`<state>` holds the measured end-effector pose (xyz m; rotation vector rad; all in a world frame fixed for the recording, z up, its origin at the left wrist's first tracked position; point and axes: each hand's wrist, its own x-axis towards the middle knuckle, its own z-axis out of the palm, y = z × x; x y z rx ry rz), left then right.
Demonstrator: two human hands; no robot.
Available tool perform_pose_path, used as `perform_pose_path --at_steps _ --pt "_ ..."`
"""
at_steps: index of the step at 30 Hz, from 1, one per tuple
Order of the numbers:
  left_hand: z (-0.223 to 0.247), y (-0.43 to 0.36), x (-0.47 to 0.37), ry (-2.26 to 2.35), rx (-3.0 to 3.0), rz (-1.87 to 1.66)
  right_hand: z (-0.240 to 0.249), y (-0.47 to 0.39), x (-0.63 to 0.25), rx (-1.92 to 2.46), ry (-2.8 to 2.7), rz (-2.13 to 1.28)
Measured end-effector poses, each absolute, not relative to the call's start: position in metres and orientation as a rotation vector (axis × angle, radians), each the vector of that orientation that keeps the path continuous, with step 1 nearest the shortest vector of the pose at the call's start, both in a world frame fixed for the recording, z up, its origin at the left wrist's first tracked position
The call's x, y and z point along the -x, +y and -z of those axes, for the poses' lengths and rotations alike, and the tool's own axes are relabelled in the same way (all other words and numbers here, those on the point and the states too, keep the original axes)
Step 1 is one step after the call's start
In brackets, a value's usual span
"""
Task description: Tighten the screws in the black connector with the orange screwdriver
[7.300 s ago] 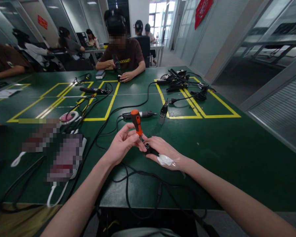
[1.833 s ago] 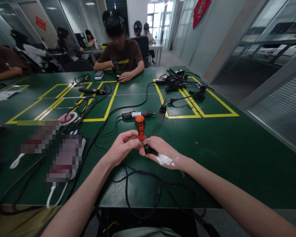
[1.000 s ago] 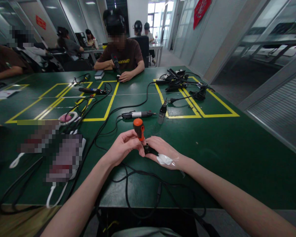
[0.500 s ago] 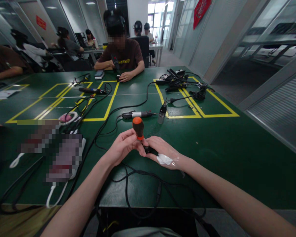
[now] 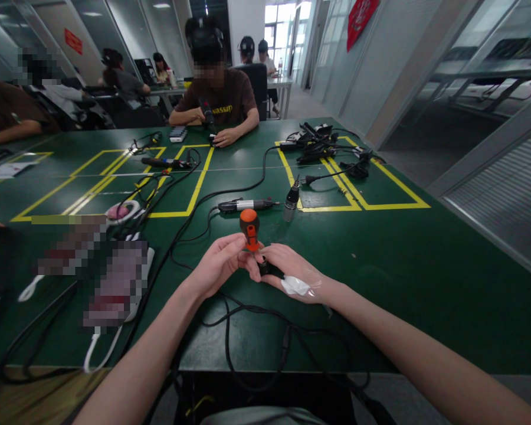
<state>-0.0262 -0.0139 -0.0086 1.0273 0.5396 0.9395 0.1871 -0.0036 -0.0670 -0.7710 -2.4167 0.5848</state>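
Upright between my hands stands a screwdriver [image 5: 249, 221] with an orange and black handle. My left hand [image 5: 223, 262] pinches the lower part of its handle, and the fingers hide the shaft. Under it is a small black cylindrical part [image 5: 264, 268], which my right hand [image 5: 289, 268] holds low over the table; the fingers cover much of it. White tape lies across the back of my right wrist. Just beyond my hands are an electric screwdriver [image 5: 246, 205] lying on its side and a small clear-bottomed bottle [image 5: 291, 202] with a black top.
Black cables [image 5: 256, 310] loop over the green table [image 5: 407, 277] before me. Two phone-like devices [image 5: 119, 283] with white cords lie left. A heap of black cords and tools [image 5: 316, 141] sits far right. Across the table a co-worker [image 5: 221, 94] handles a power screwdriver.
The screwdriver handle has turned about its axis, showing a different side, and shifted slightly right. More of the black part shows now. My right hand has barely moved.
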Motion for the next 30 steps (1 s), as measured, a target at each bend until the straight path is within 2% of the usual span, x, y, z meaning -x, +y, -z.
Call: perform_pose_path --at_steps 30 --pt "0.0095 -0.0137 0.0274 0.514 -1.029 -0.968 0.0694 -0.0037 -0.1884 0.766 -2.414 -0.599"
